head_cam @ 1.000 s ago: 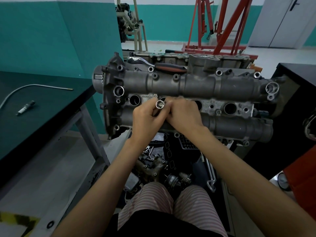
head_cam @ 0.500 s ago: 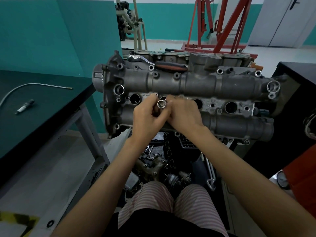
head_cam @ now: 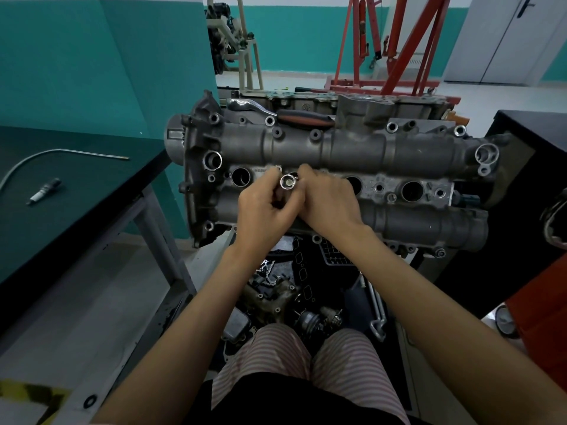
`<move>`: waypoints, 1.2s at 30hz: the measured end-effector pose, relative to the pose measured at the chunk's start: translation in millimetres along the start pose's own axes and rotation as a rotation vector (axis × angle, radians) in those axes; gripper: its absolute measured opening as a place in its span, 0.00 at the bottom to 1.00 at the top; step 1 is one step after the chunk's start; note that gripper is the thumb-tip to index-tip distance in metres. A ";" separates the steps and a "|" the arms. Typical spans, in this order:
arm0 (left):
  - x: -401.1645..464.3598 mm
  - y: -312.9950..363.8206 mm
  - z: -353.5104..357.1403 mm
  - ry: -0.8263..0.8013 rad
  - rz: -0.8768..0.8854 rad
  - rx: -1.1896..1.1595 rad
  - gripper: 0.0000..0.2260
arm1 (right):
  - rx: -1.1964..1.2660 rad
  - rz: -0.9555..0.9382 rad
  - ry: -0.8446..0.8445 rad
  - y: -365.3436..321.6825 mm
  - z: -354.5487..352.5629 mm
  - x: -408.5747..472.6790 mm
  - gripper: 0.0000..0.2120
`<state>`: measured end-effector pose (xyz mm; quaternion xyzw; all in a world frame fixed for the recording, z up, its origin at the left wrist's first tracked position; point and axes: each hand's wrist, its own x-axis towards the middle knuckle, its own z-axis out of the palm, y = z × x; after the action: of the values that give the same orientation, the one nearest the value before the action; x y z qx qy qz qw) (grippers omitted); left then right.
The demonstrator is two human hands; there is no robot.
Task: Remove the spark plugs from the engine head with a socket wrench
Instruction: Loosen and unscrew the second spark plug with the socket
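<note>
Nearest the camera, striped trousers [head_cam: 285, 360] and two bare forearms are seen reaching forward from the bottom edge. Below and between the arms, a dark heap of loose engine parts [head_cam: 285, 289] is spread on the floor. The left hand [head_cam: 265, 210] and the right hand [head_cam: 329, 204] are brought together, touching, over the middle of the engine head [head_cam: 383, 161]. A shiny silver socket [head_cam: 287, 181] is held between them, its open round end turned up toward the camera; the left hand's fingers are curled round its barrel, and the right hand's fingertips are pinched against its side. What lies below the socket is hidden by the hands. The engine head is laid across the view, and a row of round plug wells is seen along its centre, one open just left of the hands and two to their right. On the dark bench [head_cam: 76, 216] to the left, a single spark plug [head_cam: 44, 190] is lying loose beside a thin bent metal rod [head_cam: 61, 153]. On the far side of the engine head, a ratchet wrench [head_cam: 282, 114] with a red and black grip is resting. Farther back, a red engine hoist [head_cam: 395, 41] stands against a teal wall.
</note>
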<state>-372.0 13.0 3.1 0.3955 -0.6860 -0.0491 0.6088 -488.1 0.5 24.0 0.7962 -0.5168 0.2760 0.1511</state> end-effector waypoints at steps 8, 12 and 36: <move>4.8 4.1 -0.7 -0.015 -0.035 0.032 0.19 | 0.062 0.031 0.048 -1.1 -4.3 -1.1 0.11; 3.6 3.4 0.6 -0.012 -0.028 0.050 0.19 | -0.010 0.003 0.011 2.1 0.1 0.1 0.12; 4.0 3.1 0.9 0.002 -0.034 0.067 0.19 | 0.023 0.017 -0.006 0.8 -3.8 -0.4 0.12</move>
<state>-374.1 12.3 7.7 0.4274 -0.6797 -0.0362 0.5950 -490.0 2.4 26.7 0.7941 -0.5209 0.2811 0.1380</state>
